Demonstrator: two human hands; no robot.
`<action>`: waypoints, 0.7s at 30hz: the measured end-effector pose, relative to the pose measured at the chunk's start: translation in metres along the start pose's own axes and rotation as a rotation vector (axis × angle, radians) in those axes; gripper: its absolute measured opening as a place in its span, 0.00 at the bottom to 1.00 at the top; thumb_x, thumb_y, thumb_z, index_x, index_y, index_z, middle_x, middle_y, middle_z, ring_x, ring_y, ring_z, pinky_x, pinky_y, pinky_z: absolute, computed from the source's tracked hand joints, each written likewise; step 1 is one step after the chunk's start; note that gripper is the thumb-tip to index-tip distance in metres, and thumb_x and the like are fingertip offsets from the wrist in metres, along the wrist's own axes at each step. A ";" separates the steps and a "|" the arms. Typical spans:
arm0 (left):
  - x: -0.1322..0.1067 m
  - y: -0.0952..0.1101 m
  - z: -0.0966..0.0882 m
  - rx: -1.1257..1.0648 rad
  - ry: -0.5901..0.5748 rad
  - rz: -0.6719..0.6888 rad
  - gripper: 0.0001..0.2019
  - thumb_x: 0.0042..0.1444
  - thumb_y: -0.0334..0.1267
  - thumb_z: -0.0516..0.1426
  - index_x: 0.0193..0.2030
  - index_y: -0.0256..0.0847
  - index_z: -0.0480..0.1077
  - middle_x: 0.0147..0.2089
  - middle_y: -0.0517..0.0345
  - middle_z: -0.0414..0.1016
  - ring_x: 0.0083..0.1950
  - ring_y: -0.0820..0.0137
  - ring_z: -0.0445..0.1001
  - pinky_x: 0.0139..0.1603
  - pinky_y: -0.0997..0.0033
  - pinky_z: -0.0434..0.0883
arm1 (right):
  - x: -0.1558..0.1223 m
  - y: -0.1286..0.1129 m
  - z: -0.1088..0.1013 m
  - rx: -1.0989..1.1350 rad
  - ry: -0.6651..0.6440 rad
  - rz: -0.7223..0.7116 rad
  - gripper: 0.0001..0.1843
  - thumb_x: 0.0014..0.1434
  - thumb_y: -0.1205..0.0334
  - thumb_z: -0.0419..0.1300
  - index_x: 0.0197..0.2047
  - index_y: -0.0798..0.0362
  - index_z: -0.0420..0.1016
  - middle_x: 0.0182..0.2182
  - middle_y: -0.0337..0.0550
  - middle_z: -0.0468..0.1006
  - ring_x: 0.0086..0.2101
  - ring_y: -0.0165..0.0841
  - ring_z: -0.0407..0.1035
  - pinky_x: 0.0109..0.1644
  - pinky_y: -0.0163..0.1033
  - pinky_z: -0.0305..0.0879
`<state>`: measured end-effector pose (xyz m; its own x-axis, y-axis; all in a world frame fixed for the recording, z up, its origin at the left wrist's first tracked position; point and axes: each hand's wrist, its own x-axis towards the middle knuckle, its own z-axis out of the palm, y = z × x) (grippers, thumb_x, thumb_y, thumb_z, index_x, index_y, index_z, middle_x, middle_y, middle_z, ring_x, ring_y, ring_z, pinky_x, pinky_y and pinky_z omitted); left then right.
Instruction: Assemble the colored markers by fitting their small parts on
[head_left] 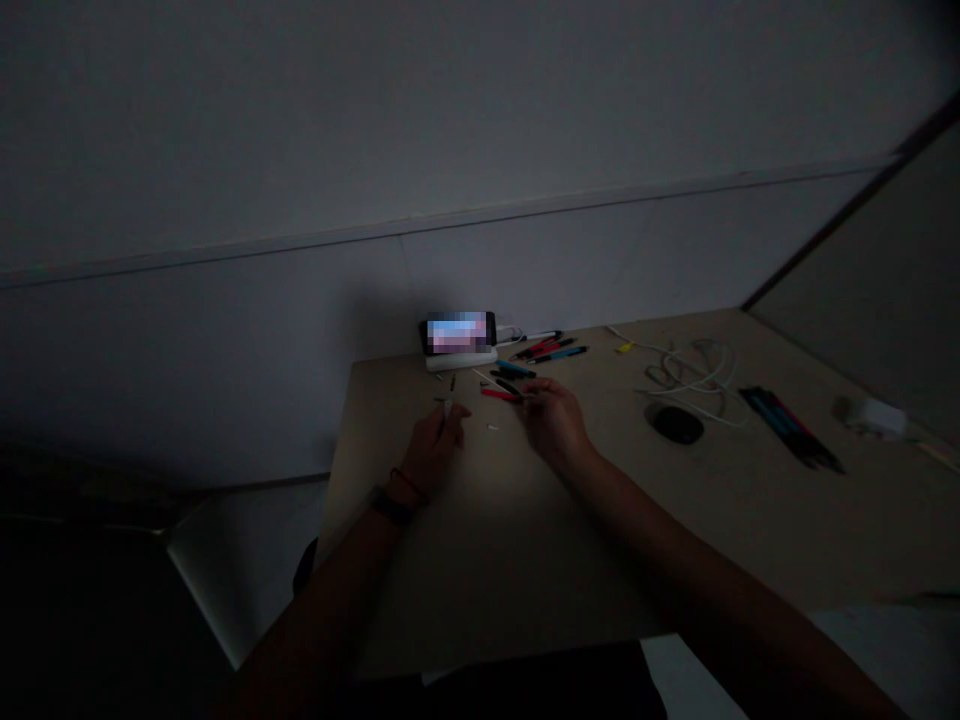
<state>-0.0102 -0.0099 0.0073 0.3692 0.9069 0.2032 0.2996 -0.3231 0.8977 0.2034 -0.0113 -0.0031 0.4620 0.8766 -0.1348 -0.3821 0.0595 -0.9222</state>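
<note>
In the dim light, my left hand point(437, 440) rests low over the table with its fingers closed on a small pen part point(448, 408), whose pale tip points away from me. My right hand point(556, 422) is closed in a pinch; what sits between its fingertips is too dark to make out. Just beyond those fingertips lie a red pen barrel point(499, 395) and a thin white stick like a refill point(484, 377). Tiny pen pieces point(452, 383) are scattered past my left hand. A small pale piece point(492, 427) lies between both hands.
A lit phone point(459, 333) leans on a white stand point(461, 360) near the wall. Several pens point(551, 347) lie beside it. To the right are a coiled white cable point(697, 370), a black mouse point(677, 424), a row of pens point(791, 430) and a white adapter point(877, 418).
</note>
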 end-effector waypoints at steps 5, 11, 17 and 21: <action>-0.001 -0.001 0.000 -0.021 0.005 0.010 0.29 0.71 0.60 0.43 0.49 0.38 0.73 0.27 0.59 0.71 0.30 0.70 0.69 0.34 0.70 0.67 | 0.007 -0.004 -0.007 -0.457 0.052 -0.306 0.05 0.51 0.60 0.62 0.32 0.51 0.77 0.28 0.40 0.75 0.30 0.35 0.66 0.37 0.41 0.63; -0.001 0.002 0.001 -0.044 0.010 0.021 0.29 0.71 0.61 0.44 0.47 0.37 0.73 0.27 0.59 0.71 0.29 0.70 0.70 0.34 0.69 0.67 | -0.002 -0.005 -0.010 -1.066 -0.031 -0.504 0.10 0.56 0.60 0.65 0.42 0.51 0.82 0.39 0.47 0.76 0.36 0.39 0.70 0.43 0.45 0.66; -0.001 0.004 0.002 -0.055 0.004 0.004 0.28 0.71 0.60 0.44 0.47 0.38 0.74 0.26 0.60 0.70 0.29 0.70 0.70 0.34 0.70 0.66 | -0.004 -0.014 -0.010 -1.375 -0.030 -0.450 0.14 0.62 0.54 0.64 0.47 0.51 0.82 0.42 0.47 0.75 0.39 0.38 0.73 0.43 0.41 0.69; -0.001 0.004 0.002 -0.057 0.004 0.002 0.28 0.71 0.60 0.44 0.47 0.38 0.74 0.26 0.60 0.71 0.29 0.70 0.70 0.34 0.70 0.66 | -0.007 -0.016 -0.006 -1.424 -0.131 -0.487 0.18 0.66 0.55 0.60 0.56 0.48 0.80 0.49 0.50 0.75 0.43 0.40 0.75 0.47 0.42 0.71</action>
<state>-0.0074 -0.0126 0.0103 0.3663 0.9072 0.2068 0.2479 -0.3093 0.9181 0.2111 -0.0210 0.0103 0.2096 0.9479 0.2398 0.8905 -0.0837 -0.4473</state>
